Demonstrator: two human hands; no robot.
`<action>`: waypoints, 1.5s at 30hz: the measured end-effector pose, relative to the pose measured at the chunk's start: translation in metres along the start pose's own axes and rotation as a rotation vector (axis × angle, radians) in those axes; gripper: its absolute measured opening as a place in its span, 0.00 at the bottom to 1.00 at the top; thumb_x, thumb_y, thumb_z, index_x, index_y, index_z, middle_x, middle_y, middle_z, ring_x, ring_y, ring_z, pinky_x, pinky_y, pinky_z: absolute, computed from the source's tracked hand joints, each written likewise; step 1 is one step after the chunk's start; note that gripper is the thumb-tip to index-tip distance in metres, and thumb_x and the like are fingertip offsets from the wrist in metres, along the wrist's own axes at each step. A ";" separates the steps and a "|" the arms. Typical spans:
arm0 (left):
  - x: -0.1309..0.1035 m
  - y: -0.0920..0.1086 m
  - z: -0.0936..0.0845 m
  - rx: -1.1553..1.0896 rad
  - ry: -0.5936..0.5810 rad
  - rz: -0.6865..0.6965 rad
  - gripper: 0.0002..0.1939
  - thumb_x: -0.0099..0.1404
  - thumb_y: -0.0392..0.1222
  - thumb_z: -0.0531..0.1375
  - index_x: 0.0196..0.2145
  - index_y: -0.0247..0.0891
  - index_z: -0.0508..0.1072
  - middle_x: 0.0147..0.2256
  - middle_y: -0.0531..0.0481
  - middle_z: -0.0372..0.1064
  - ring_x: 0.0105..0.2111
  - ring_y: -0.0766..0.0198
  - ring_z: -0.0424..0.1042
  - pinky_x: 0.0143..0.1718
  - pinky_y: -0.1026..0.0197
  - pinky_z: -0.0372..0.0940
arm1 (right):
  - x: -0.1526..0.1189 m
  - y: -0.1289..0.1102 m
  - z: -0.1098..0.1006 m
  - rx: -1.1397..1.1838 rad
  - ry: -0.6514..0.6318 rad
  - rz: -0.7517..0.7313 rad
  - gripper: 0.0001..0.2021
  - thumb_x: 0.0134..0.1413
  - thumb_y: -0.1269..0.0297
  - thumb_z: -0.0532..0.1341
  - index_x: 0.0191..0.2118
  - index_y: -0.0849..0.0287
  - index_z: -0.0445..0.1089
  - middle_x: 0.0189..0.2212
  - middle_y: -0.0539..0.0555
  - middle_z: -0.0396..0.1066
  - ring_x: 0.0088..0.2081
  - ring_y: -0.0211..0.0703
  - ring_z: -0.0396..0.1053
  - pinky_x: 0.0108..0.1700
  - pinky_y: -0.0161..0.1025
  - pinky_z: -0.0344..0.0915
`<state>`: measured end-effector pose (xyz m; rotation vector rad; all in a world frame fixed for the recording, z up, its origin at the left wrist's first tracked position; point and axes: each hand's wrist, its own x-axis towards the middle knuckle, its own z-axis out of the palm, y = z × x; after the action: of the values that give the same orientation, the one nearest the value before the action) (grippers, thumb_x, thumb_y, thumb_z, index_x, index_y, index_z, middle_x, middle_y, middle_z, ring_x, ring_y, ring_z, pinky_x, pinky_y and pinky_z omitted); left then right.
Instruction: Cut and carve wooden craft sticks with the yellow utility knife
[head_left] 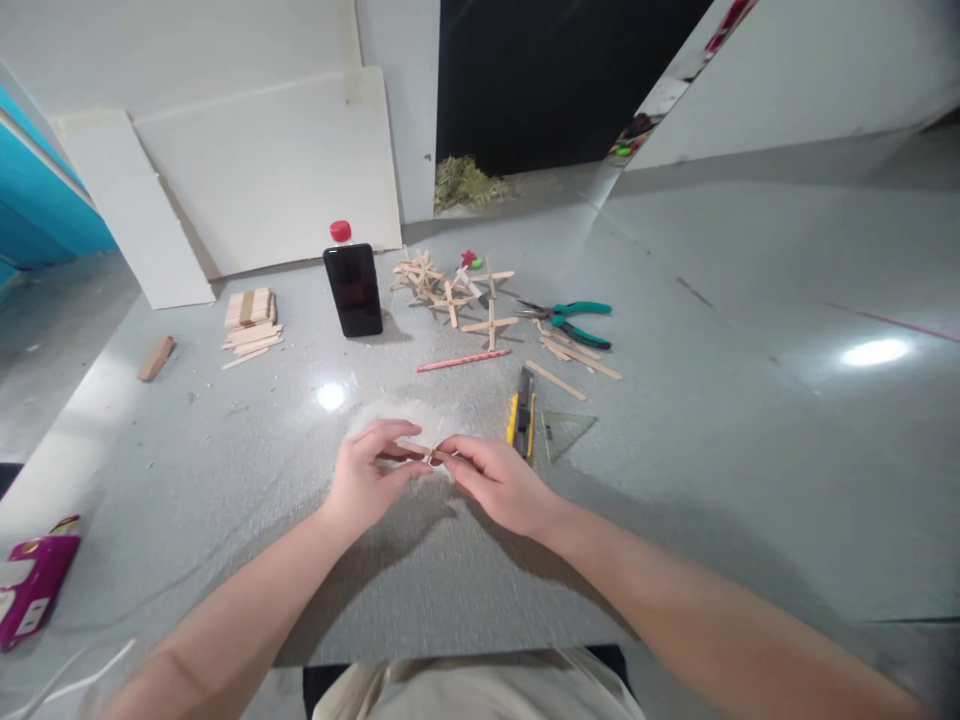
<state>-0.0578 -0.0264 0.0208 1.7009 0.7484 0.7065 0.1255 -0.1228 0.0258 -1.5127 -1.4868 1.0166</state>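
Observation:
A small piece of crossed wooden craft sticks is held just above the table, near its front edge. My left hand curls round its left end, the thumb below and the fingers above and behind. The right end is pinched between thumb and fingers of my right hand. Fingertips hide part of the joint. To the right of my right hand lie a yellow and black utility knife and a clear set square. A red pencil lies beyond both hands.
Behind the pencil sits a pile of crossed-stick pieces. Green-handled pliers and loose sticks lie right of it. A phone leans upright on a red-capped bottle. Stacked sticks and a purple box are left.

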 end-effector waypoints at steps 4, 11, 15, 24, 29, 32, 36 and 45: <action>0.002 -0.002 0.003 -0.079 -0.048 -0.084 0.17 0.58 0.49 0.71 0.41 0.38 0.78 0.38 0.43 0.80 0.35 0.55 0.82 0.37 0.55 0.79 | 0.000 0.003 -0.001 -0.016 -0.010 -0.011 0.08 0.65 0.63 0.52 0.35 0.56 0.65 0.18 0.43 0.57 0.21 0.36 0.55 0.26 0.35 0.49; 0.001 0.003 0.008 -0.157 -0.124 -0.161 0.13 0.56 0.44 0.72 0.38 0.38 0.79 0.36 0.44 0.81 0.38 0.52 0.82 0.42 0.50 0.79 | -0.001 0.002 0.001 -0.031 -0.053 -0.040 0.04 0.64 0.65 0.52 0.37 0.55 0.62 0.27 0.47 0.69 0.28 0.39 0.64 0.31 0.36 0.55; 0.002 0.001 0.007 -0.169 -0.136 -0.187 0.14 0.57 0.45 0.71 0.40 0.38 0.78 0.38 0.44 0.81 0.39 0.53 0.82 0.46 0.50 0.77 | 0.001 0.004 0.002 -0.026 -0.042 -0.041 0.04 0.64 0.64 0.52 0.37 0.55 0.62 0.28 0.48 0.69 0.29 0.40 0.65 0.32 0.37 0.56; 0.003 -0.005 0.009 -0.215 -0.104 -0.263 0.16 0.53 0.41 0.72 0.39 0.38 0.77 0.37 0.46 0.77 0.39 0.59 0.80 0.46 0.53 0.75 | 0.003 0.012 0.004 -0.011 -0.020 0.006 0.07 0.66 0.61 0.52 0.36 0.55 0.63 0.23 0.46 0.66 0.25 0.38 0.63 0.30 0.36 0.55; 0.005 -0.005 0.005 -0.266 -0.097 -0.337 0.17 0.52 0.43 0.73 0.38 0.36 0.77 0.36 0.47 0.76 0.36 0.60 0.79 0.43 0.55 0.75 | 0.001 0.010 0.001 -0.021 -0.005 0.061 0.11 0.66 0.60 0.53 0.33 0.56 0.64 0.22 0.47 0.68 0.25 0.38 0.64 0.30 0.36 0.56; 0.007 -0.005 0.004 -0.292 -0.108 -0.366 0.19 0.50 0.45 0.74 0.37 0.34 0.78 0.37 0.46 0.77 0.37 0.60 0.79 0.44 0.54 0.74 | 0.001 0.010 0.000 -0.020 -0.009 0.082 0.12 0.66 0.59 0.53 0.32 0.56 0.65 0.22 0.48 0.69 0.24 0.37 0.65 0.30 0.35 0.57; 0.008 -0.007 0.004 -0.298 -0.121 -0.398 0.20 0.47 0.46 0.76 0.35 0.34 0.79 0.37 0.45 0.77 0.37 0.59 0.78 0.44 0.54 0.73 | 0.001 0.011 -0.001 -0.021 -0.009 0.089 0.11 0.66 0.59 0.53 0.33 0.56 0.65 0.22 0.47 0.69 0.23 0.37 0.64 0.29 0.35 0.57; 0.009 -0.010 0.002 -0.228 -0.113 -0.391 0.21 0.47 0.49 0.75 0.37 0.36 0.80 0.37 0.45 0.78 0.37 0.57 0.79 0.42 0.54 0.73 | 0.001 0.009 -0.002 -0.055 0.015 0.078 0.12 0.65 0.60 0.54 0.31 0.56 0.65 0.20 0.47 0.69 0.22 0.36 0.63 0.28 0.35 0.56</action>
<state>-0.0518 -0.0189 0.0115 1.3245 0.8549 0.4023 0.1308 -0.1219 0.0182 -1.6248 -1.4656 1.0149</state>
